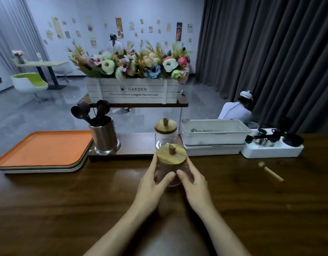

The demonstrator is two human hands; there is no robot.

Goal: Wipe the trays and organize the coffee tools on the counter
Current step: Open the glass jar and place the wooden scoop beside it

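Note:
A clear glass jar with a wooden lid point(171, 154) is at the middle of the dark wooden counter. My left hand point(153, 182) cups its left side and my right hand point(191, 183) cups its right side. A second glass jar with a wooden lid point(166, 126) stands just behind it on the low wooden stand point(137, 145). A stack of trays, orange on top point(43, 150), lies at the left. A steel holder with dark spoons point(104, 134) stands on the stand's left end.
A white lidded bin point(215, 133) sits right of the jars, then a white tray of steel coffee tools point(272, 145). A small wooden stick point(271, 172) lies on the counter at the right. A white flower box point(131, 90) tops a raised shelf. A person crouches beyond the counter.

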